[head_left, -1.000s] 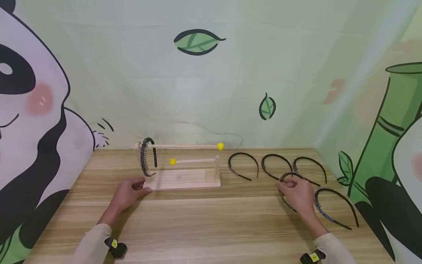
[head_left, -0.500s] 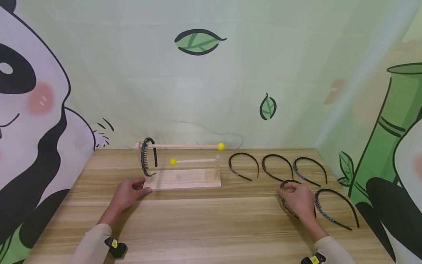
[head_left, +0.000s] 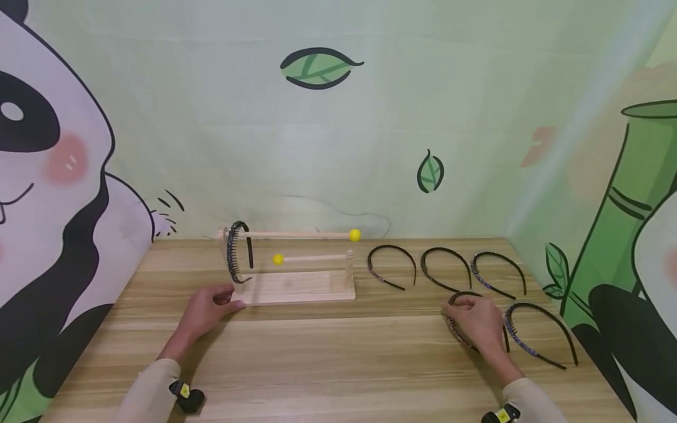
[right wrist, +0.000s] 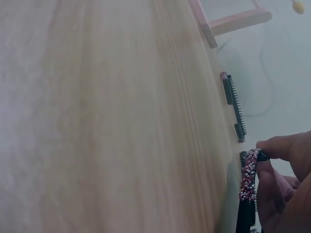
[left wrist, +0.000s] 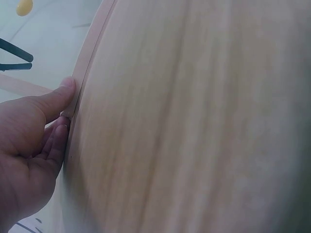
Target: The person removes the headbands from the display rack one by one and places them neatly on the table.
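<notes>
My left hand grips the near left corner of a wooden stand, thumb and fingers at its base edge in the left wrist view. A black toothed headband hangs on the stand's upper rod, at the left end. Over on the right, my right hand pinches another black headband between thumb and fingers, close over the table. Pink and white beads cover part of that headband in the right wrist view; the hand hides some of it in the head view.
Behind the right hand lie three headbands, at left, middle and right. A blue-patterned headband lies just right of it. Yellow balls cap the stand's upper rod and lower rod. A printed cloth hangs behind the table.
My right hand has brought its headband down and slightly nearer, away from the middle back headband it overlapped. The left hand and the stand have stayed in place.
</notes>
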